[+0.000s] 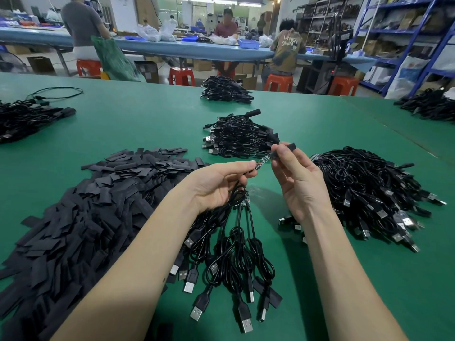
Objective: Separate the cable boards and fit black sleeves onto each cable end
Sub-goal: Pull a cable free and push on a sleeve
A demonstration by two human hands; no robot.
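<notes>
My left hand (218, 185) pinches a black cable just behind its small circuit board (261, 163), which points up and to the right. My right hand (296, 179) pinches a black sleeve (288, 147) between thumb and fingers, its lower end over the board's tip. More joined boards (243, 201) hang under my left palm, and their cables with USB plugs (234, 267) trail down onto the green table (138, 124). A big heap of flat black sleeves (98, 205) lies to the left.
A pile of cables (374, 193) lies at the right and a pile of sleeved cables (240, 139) sits just behind my hands. Further cable piles lie at the far middle (225, 91), left (27, 119) and right (430, 107). People work at a blue bench beyond.
</notes>
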